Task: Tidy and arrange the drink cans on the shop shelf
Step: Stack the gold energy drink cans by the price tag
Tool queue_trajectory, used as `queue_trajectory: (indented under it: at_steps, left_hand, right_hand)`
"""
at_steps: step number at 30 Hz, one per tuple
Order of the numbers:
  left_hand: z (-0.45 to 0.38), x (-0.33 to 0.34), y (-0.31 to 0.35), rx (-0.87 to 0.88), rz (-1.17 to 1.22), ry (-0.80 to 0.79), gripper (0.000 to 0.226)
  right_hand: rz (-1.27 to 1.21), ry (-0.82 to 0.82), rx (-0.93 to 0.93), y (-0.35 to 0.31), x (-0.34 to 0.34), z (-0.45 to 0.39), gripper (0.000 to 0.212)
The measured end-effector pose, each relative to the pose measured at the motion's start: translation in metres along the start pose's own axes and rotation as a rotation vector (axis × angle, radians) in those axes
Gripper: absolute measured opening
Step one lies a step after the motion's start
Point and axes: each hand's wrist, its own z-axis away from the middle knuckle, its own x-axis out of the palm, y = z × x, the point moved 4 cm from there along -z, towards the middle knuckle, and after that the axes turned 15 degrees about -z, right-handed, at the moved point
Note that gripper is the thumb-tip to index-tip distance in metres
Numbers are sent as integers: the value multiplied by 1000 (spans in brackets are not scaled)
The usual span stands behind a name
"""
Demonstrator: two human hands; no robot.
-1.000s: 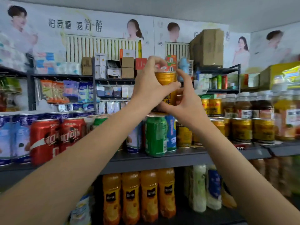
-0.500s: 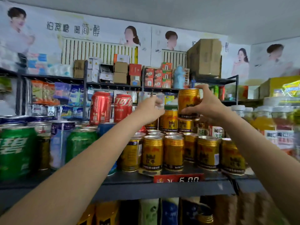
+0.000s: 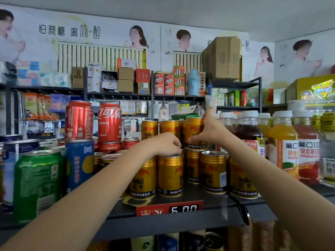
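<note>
Several gold Red Bull cans (image 3: 170, 175) stand in rows on the dark shelf (image 3: 190, 221), with a second tier stacked on top of them. My right hand (image 3: 211, 132) grips the rightmost upper gold can (image 3: 193, 130), thumb across its lower front and index finger up its right side. That can stands upright on the cans below. My left hand (image 3: 167, 144) hovers just left of it with curled fingers, its fingertips at the top rim of a front-row gold can and holding nothing.
Two red cola cans (image 3: 108, 122) are stacked on other cans to the left, beside a blue can (image 3: 78, 163) and a green can (image 3: 39, 183). Juice bottles (image 3: 284, 142) crowd the right. A red price tag (image 3: 169, 208) hangs on the shelf edge.
My right hand has lowered the gold can onto the upper tier of cans. My left hand has dropped to the top of the front row. The view has moved closer.
</note>
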Motion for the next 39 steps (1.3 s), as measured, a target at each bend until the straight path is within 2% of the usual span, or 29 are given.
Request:
queue_trajectory:
  at_steps: [5,11,13,17,20,24,27,30,33,36,39]
  left_hand:
    - [-1,5,3,23,-42,-45,36]
    - [-2,8,-1,33,-73,-27,36]
    - [-2,7,-2,23,-51,43,35]
    - [3,-5,10,40,57,290,34]
    - [5,-9,30,120,56,336,35]
    - [5,-2,45,170,56,318,36]
    - [2,13,54,206,9,229,34]
    - [0,21,60,211,-36,198,26]
    - [-3,19,61,186,-20,257,7]
    - [-1,19,62,205,23,280,10]
    - [3,17,58,217,71,288,13]
  right_hand:
    - [81,-57,-3,4,3,-3,103]
    - [241,-135,-40,0,1,-6,103]
    - [288,-147,-55,0,-1,-4,99]
    - [273,-152,-86,1,-6,-1,90]
    - [261,-128,-115,-3,-14,3,84]
    - [261,29,-167,-9,-51,23,60]
    - [428,-61,-71,5,-68,48,38]
    - [491,-128,25,21,-67,71,43]
    - [459,-48,57,35,-63,88,46]
    - [369,53,103,46,-48,105,53]
    - [271,211,65,52,-41,114,54]
